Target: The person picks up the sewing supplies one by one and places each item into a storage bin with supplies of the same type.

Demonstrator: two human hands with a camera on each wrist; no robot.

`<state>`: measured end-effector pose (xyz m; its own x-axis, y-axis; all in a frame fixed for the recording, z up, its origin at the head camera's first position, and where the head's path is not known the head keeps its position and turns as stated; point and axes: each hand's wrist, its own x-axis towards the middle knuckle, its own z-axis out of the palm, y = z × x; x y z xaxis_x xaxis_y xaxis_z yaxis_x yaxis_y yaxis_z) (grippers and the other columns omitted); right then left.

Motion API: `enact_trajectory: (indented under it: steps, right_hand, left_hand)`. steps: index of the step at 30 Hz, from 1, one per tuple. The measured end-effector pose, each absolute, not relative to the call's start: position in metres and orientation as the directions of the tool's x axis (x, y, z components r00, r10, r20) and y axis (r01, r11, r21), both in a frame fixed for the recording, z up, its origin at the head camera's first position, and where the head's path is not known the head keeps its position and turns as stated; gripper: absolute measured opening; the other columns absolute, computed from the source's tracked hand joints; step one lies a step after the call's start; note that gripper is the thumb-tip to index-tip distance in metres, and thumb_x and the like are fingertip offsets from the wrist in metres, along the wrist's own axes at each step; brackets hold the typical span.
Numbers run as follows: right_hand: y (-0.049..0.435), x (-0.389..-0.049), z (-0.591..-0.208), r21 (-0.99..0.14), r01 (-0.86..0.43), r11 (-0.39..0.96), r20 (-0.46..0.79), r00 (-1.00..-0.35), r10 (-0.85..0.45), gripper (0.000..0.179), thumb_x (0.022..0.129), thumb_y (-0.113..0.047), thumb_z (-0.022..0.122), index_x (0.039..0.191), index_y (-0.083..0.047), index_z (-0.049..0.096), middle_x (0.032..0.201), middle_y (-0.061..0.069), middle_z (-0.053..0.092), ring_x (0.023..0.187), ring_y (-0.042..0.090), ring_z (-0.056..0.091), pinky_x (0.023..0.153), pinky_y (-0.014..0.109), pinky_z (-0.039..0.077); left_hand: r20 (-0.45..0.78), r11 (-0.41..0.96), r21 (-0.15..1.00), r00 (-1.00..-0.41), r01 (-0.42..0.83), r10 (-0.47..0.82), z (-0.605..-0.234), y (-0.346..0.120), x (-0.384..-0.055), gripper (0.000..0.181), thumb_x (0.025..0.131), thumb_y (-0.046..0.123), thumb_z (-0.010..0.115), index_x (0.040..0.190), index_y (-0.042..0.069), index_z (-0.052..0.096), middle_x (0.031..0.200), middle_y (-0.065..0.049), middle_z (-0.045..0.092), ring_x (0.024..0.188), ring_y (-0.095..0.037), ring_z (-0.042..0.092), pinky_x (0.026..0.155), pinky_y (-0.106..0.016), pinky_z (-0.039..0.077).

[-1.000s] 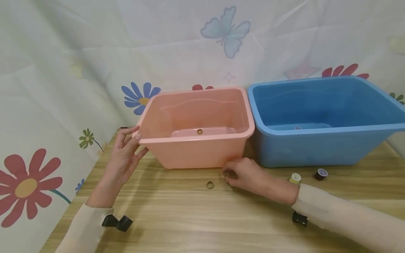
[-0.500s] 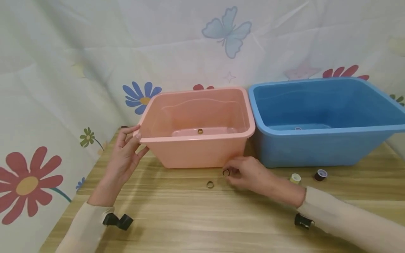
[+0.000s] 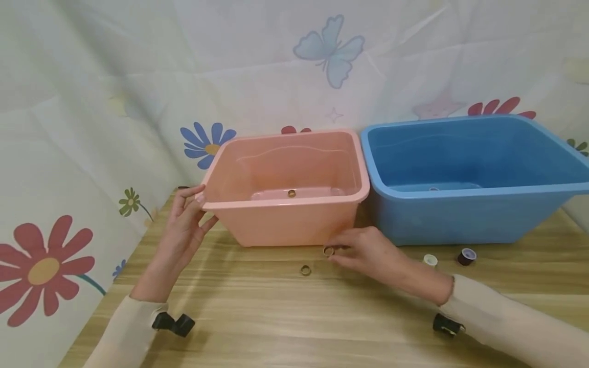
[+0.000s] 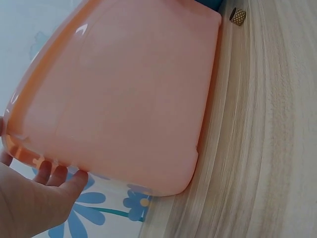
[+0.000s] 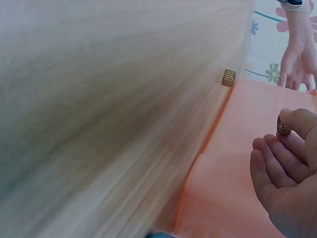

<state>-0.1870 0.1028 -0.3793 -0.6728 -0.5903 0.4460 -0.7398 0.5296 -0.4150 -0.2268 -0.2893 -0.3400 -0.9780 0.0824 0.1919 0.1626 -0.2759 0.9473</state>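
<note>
Head view: left hand (image 3: pixel 182 227) grips the pink tub (image 3: pixel 285 223) at a corner; right hand (image 3: pixel 370 254), low, pinches a brass ring (image 5: pixel 285 130).

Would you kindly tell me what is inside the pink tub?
A small brass-coloured ring lies inside the pink tub. The tub's near wall hides the front of its floor; anything there cannot be seen.
</note>
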Motion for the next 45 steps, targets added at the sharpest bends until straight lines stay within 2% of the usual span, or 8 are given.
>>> enact_trajectory:
  steps: [9,18,26,31,45]
  right_hand:
    - [0.107,-0.179,-0.360,-0.468,-0.714,0.520,0.453,-0.700,-0.553,0.025,0.085,-0.019,0.084,0.109,-0.011,0.079,0.101,-0.003,0.077,0.093,0.012,0.073,0.076,0.030,0.060]
    - [0.107,-0.177,-0.345,-0.442,-0.769,0.462,0.527,-0.639,-0.560,0.025,0.083,-0.012,0.085,0.108,-0.010,0.079,0.099,-0.004,0.078,0.082,0.006,0.073,0.069,0.020,0.057]
    - [0.110,-0.174,-0.328,-0.426,-0.788,0.443,0.545,-0.615,-0.570,0.026,0.084,-0.014,0.084,0.110,-0.011,0.078,0.099,-0.005,0.077,0.076,0.002,0.069,0.057,0.020,0.052]
    - [0.114,-0.171,-0.318,-0.409,-0.795,0.449,0.550,-0.607,-0.573,0.028,0.084,-0.015,0.085,0.111,-0.012,0.078,0.099,-0.006,0.077,0.074,-0.001,0.063,0.057,0.019,0.052]
    - [0.122,-0.174,-0.294,-0.341,-0.861,0.377,0.636,-0.506,-0.583,0.033,0.081,-0.011,0.086,0.113,-0.015,0.076,0.093,-0.010,0.075,0.066,-0.005,0.057,0.055,0.011,0.044]
  left_hand:
    - [0.210,-0.227,0.956,-0.973,0.184,0.095,-0.343,-0.289,-0.227,0.023,0.109,0.017,0.045,0.132,0.019,0.047,0.144,-0.007,0.045,0.127,-0.022,0.049,0.098,-0.037,0.053]
    - [0.207,-0.261,0.951,-0.970,0.168,0.130,-0.341,-0.293,-0.227,0.022,0.110,0.017,0.043,0.132,0.019,0.046,0.142,-0.006,0.047,0.124,-0.022,0.051,0.098,-0.038,0.052]
    - [0.215,-0.279,0.946,-0.965,0.168,0.148,-0.341,-0.293,-0.227,0.023,0.111,0.019,0.042,0.133,0.018,0.046,0.145,-0.007,0.046,0.123,-0.022,0.052,0.099,-0.039,0.052]
    - [0.211,-0.283,0.945,-0.967,0.165,0.141,-0.341,-0.293,-0.225,0.021,0.111,0.019,0.042,0.131,0.019,0.048,0.144,-0.006,0.047,0.123,-0.022,0.052,0.098,-0.039,0.053]
    - [0.214,-0.289,0.942,-0.968,0.169,0.132,-0.338,-0.293,-0.226,0.022,0.111,0.016,0.041,0.132,0.018,0.047,0.143,-0.006,0.045,0.125,-0.023,0.050,0.099,-0.039,0.052]
